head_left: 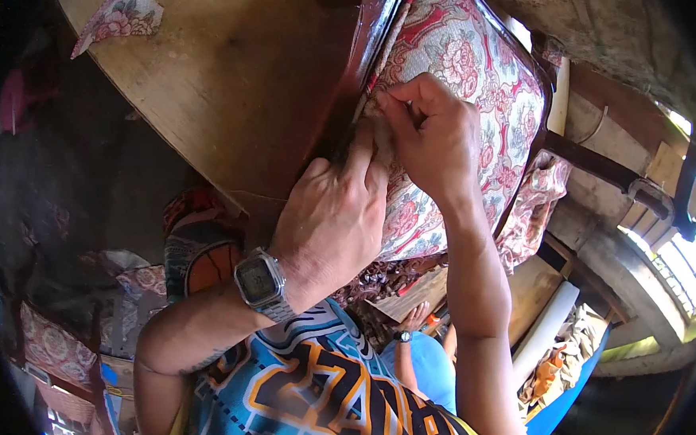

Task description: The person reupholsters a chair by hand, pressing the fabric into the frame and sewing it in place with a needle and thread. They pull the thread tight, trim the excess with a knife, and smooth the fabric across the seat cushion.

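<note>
A chair part with a dark varnished wooden frame (365, 37) and floral upholstery (466, 59) lies tilted in front of me. A narrow fabric trim (397, 37) runs along the seam between the wood and the cloth. My right hand (439, 136) is closed, its thumb and forefinger pinching the trim at the seam. From the other side my left hand (331, 206), wearing a watch (259, 280) at the wrist, presses bent fingers together on the same stretch of trim. The fingertips of both hands nearly meet, and the left ones are partly hidden.
A wooden board (220, 74) carries a floral fabric scrap (122, 20) at its far corner. Loose floral cloth (534, 206) hangs beside the frame. Another person's hand (412, 319) and blue clothing (429, 364) show below. Another upholstered piece (57, 344) stands at lower left.
</note>
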